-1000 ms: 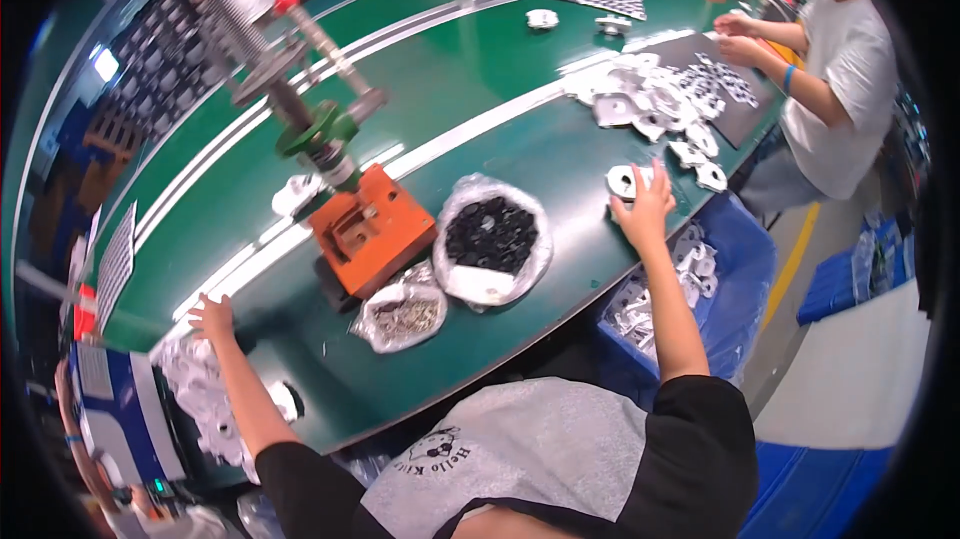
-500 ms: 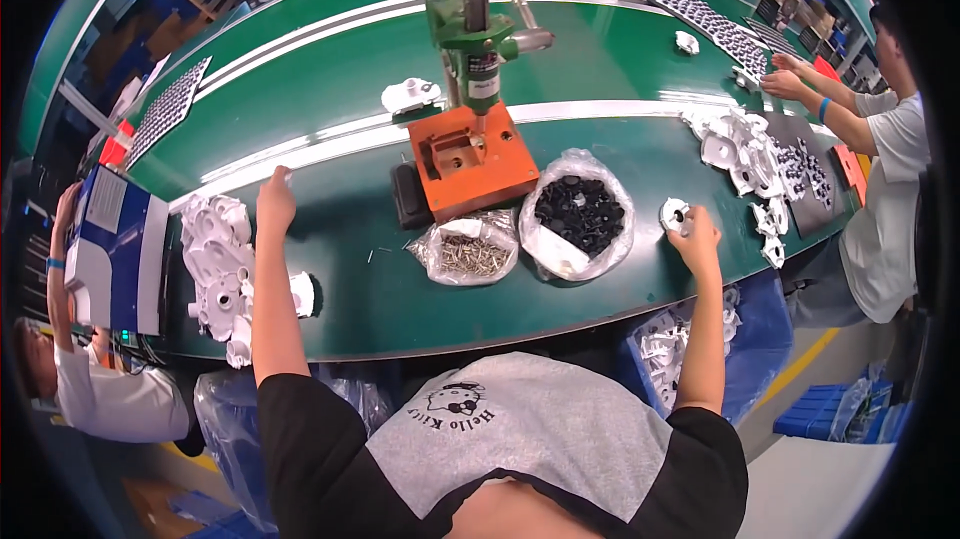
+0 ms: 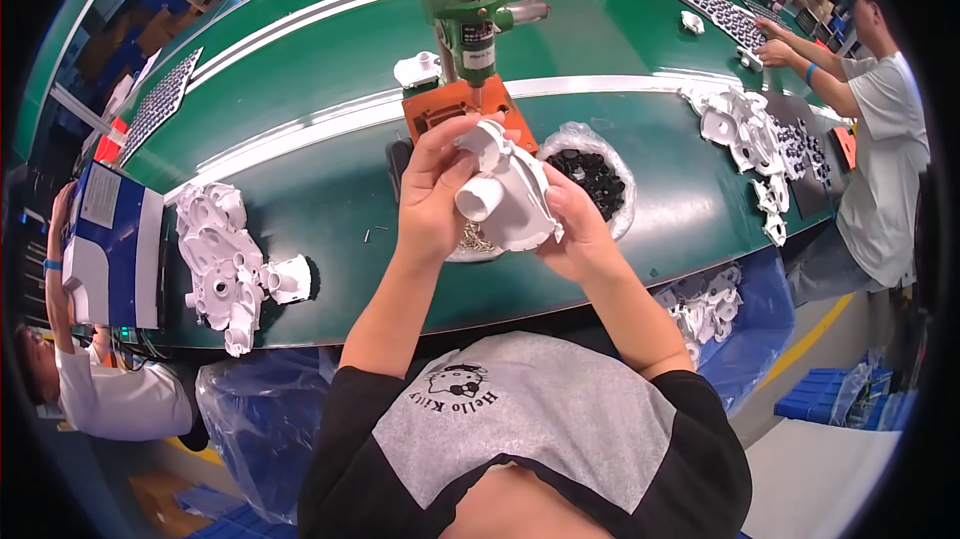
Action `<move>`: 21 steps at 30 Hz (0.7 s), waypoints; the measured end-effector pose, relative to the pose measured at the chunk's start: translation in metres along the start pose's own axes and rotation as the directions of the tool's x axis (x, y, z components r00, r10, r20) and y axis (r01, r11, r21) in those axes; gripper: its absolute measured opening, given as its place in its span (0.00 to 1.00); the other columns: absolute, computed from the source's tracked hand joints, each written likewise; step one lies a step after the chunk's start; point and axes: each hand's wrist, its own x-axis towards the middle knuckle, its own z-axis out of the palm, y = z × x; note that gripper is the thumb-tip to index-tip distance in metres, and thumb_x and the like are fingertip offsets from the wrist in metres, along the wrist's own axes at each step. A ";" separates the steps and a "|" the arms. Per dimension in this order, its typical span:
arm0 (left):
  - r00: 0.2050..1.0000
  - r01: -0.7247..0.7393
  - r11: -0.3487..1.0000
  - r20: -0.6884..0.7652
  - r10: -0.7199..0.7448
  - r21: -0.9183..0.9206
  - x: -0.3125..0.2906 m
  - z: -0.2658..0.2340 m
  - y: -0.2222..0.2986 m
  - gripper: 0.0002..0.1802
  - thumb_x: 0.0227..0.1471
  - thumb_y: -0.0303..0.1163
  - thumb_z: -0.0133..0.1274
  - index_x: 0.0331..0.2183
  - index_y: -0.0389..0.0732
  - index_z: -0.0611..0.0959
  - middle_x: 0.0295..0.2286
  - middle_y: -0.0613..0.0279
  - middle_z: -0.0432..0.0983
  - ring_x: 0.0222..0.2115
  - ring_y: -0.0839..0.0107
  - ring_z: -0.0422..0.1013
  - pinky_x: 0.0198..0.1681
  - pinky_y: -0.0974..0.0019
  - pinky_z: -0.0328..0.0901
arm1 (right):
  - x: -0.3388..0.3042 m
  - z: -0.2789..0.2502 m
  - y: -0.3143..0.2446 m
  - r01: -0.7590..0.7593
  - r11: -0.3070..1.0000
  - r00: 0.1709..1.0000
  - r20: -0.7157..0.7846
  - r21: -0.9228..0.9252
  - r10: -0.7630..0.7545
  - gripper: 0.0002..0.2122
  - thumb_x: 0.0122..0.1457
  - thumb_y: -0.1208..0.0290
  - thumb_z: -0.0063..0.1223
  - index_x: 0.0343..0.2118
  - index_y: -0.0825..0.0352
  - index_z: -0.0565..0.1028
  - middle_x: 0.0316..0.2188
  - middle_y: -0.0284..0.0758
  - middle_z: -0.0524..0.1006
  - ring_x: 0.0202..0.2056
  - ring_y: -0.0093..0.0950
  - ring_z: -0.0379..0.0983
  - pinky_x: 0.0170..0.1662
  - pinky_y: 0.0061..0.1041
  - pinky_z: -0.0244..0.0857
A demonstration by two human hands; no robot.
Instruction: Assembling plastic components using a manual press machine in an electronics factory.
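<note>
Both hands are raised over the near middle of the bench, around a white plastic housing (image 3: 520, 204) with a short round tube on its face. My left hand (image 3: 432, 189) grips its left side, thumb and fingers closed on the upper edge. On the right side, my right hand (image 3: 580, 234) holds the lower rim. Whether a second white piece is nested at the top I cannot tell. Behind them stands a green drill-press-like machine (image 3: 470, 14) over an orange fixture block (image 3: 520, 119), partly hidden by the hands.
A bag of black parts (image 3: 600, 189) and a mostly hidden bag of metal pins (image 3: 475, 239) lie nearby. White housings are piled at left (image 3: 215, 249) and right (image 3: 735, 134). A blue bin (image 3: 765, 329) sits below the edge. Co-workers are at both sides.
My left hand has come from the left of the bench to the middle. My right hand has moved in from the right, where it held a white part. Both now hold the housing.
</note>
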 end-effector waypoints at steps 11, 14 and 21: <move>0.950 0.232 0.960 0.175 -0.258 0.158 -0.012 -0.018 -0.002 0.18 0.57 0.24 0.41 0.50 0.41 0.69 0.48 0.40 0.68 0.46 0.62 0.70 0.48 0.62 0.65 | -0.005 -0.020 0.031 -0.153 0.985 0.952 0.280 0.080 0.126 0.33 0.55 0.49 0.49 0.56 0.68 0.58 0.48 0.42 0.70 0.46 0.42 0.72 0.46 0.40 0.70; 0.923 0.270 0.950 0.237 -0.302 0.157 -0.010 -0.015 -0.008 0.22 0.57 0.23 0.42 0.53 0.43 0.66 0.52 0.42 0.65 0.47 0.63 0.68 0.50 0.64 0.63 | -0.006 -0.031 0.041 -0.172 0.969 0.957 0.265 0.177 0.121 0.30 0.53 0.49 0.51 0.54 0.64 0.61 0.44 0.40 0.71 0.39 0.38 0.73 0.39 0.38 0.70; 0.969 0.221 0.796 -0.215 -0.117 0.563 -0.025 -0.020 -0.009 0.11 0.54 0.23 0.48 0.41 0.34 0.71 0.35 0.60 0.76 0.35 0.74 0.72 0.42 0.70 0.65 | 0.003 -0.052 0.034 0.030 0.993 0.995 -0.092 -0.111 -0.040 0.28 0.48 0.59 0.52 0.53 0.63 0.62 0.37 0.34 0.72 0.31 0.27 0.71 0.32 0.25 0.66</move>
